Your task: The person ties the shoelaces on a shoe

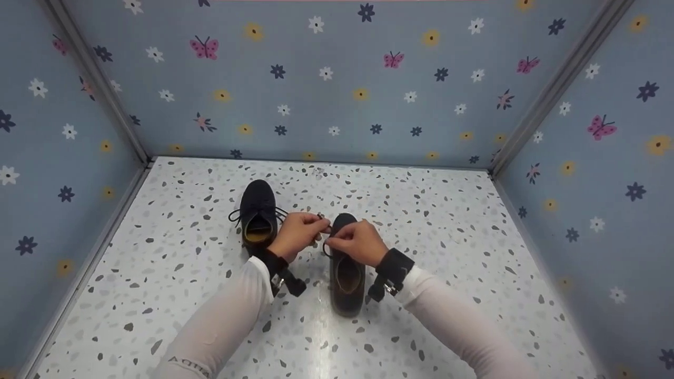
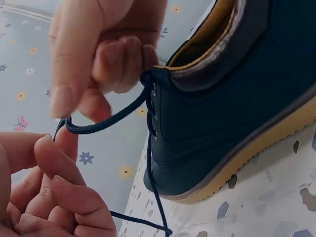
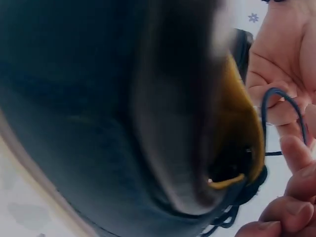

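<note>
Over the front of the dark blue lace-up shoe (image 1: 348,302), both hands work close together at a dark shoelace (image 2: 106,124). My left hand (image 1: 299,231) pinches the lace between thumb and fingertips, its other fingers curled. My right hand (image 1: 360,242) also pinches the lace, just above the left fingertips in the left wrist view. From the eyelets the lace bows out to the fingers, and another length hangs beside the toe and runs back behind the left hand. In the right wrist view the shoe's collar covers much of the frame and the lace makes a loop.
A matching dark shoe (image 1: 258,196) with its lace tied in a bow stands to the left, partly behind the left wrist. Speckled white surface (image 1: 421,210) lies under both shoes. Blue flowered panels (image 1: 337,79) rise at the back and both sides.
</note>
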`<action>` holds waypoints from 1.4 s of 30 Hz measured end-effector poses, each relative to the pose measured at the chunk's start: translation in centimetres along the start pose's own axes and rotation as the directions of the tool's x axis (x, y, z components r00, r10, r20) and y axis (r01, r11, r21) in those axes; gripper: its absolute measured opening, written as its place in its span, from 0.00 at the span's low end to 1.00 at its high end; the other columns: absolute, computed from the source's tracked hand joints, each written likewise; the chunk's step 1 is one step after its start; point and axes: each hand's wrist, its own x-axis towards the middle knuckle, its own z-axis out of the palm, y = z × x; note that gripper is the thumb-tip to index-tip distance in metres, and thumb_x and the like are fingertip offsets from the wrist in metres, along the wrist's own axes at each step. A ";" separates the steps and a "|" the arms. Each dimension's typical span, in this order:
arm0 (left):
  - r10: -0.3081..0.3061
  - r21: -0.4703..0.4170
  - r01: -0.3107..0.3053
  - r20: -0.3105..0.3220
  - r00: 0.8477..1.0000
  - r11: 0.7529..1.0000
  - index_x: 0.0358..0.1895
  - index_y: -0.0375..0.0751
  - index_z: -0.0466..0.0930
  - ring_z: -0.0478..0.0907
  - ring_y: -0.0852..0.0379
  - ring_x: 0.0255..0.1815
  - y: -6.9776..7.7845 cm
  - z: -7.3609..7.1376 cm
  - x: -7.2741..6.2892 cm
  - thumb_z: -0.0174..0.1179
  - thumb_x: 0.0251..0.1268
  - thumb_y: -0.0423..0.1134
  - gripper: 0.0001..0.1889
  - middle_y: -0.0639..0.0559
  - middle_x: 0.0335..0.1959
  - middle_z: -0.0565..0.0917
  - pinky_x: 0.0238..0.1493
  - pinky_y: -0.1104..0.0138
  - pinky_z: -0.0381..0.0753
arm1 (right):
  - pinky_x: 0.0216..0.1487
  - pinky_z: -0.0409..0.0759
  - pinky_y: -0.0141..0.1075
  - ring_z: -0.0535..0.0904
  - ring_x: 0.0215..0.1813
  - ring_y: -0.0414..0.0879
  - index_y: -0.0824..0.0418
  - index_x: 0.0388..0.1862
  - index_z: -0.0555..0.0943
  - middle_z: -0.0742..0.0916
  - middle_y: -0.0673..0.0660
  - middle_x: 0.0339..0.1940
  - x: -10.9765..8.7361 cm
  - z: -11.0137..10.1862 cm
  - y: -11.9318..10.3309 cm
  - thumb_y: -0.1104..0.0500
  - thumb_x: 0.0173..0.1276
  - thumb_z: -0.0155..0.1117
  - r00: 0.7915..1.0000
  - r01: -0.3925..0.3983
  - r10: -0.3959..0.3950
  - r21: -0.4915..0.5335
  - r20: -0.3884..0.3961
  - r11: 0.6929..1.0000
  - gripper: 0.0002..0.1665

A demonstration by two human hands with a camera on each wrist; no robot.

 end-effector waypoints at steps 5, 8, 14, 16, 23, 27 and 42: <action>-0.014 -0.043 0.014 0.007 1.000 0.999 0.38 0.34 0.87 0.78 0.61 0.25 0.0 0.1 0.0 0.67 0.72 0.40 0.11 0.53 0.30 0.90 0.28 0.69 0.79 | 0.36 0.79 0.28 0.81 0.28 0.33 0.59 0.33 0.94 0.93 0.54 0.29 0.0 0.3 0.3 0.51 0.63 0.79 0.999 -0.046 0.046 0.045 0.007 0.998 0.12; -0.020 -0.057 0.020 0.003 1.000 0.998 0.37 0.35 0.86 0.78 0.62 0.25 0.1 0.2 0.0 0.66 0.72 0.39 0.09 0.53 0.31 0.90 0.27 0.70 0.78 | 0.35 0.78 0.28 0.81 0.28 0.34 0.59 0.33 0.93 0.93 0.55 0.29 0.0 0.4 0.3 0.50 0.63 0.79 0.998 -0.066 0.066 0.068 0.003 0.995 0.12; -0.041 -0.077 0.042 0.006 0.999 0.996 0.36 0.37 0.84 0.77 0.63 0.23 0.1 0.3 0.0 0.65 0.72 0.37 0.07 0.51 0.32 0.92 0.26 0.71 0.77 | 0.33 0.74 0.27 0.77 0.27 0.34 0.62 0.32 0.92 0.89 0.49 0.23 0.0 0.3 0.6 0.56 0.65 0.76 0.995 -0.099 0.103 0.119 -0.020 0.988 0.09; -0.040 -0.042 0.040 0.000 0.999 0.998 0.35 0.38 0.85 0.78 0.63 0.21 0.0 0.1 0.0 0.65 0.72 0.39 0.08 0.51 0.31 0.92 0.25 0.71 0.76 | 0.31 0.72 0.28 0.74 0.25 0.35 0.62 0.32 0.91 0.84 0.46 0.20 -0.1 -0.1 0.7 0.58 0.66 0.73 0.996 -0.084 0.087 0.100 -0.025 0.991 0.08; 0.061 0.231 -0.035 -0.107 0.992 0.972 0.24 0.45 0.80 0.74 0.60 0.18 1.2 -1.2 0.0 0.65 0.71 0.48 0.17 0.58 0.18 0.79 0.24 0.68 0.71 | 0.34 0.71 0.32 0.72 0.28 0.38 0.58 0.34 0.83 0.76 0.44 0.23 -1.1 -2.1 0.7 0.59 0.71 0.65 0.999 0.007 -0.006 -0.025 0.041 1.000 0.05; 0.121 0.446 -0.079 -0.065 0.990 0.891 0.29 0.46 0.82 0.73 0.56 0.23 2.7 -1.7 0.7 0.63 0.71 0.47 0.13 0.55 0.23 0.79 0.33 0.62 0.73 | 0.34 0.72 0.32 0.73 0.29 0.38 0.57 0.35 0.82 0.77 0.45 0.25 -1.5 -2.9 0.8 0.59 0.73 0.62 0.996 0.043 -0.039 -0.050 0.083 0.998 0.05; 0.026 0.847 -0.376 0.396 0.918 0.376 0.49 0.41 0.89 0.84 0.46 0.54 2.7 1.8 5.3 0.66 0.66 0.29 0.11 0.44 0.50 0.89 0.59 0.53 0.82 | 0.32 0.73 0.30 0.73 0.28 0.38 0.60 0.35 0.83 0.80 0.47 0.25 -2.1 -3.9 2.0 0.61 0.71 0.61 0.980 0.021 -0.022 0.005 0.199 1.000 0.06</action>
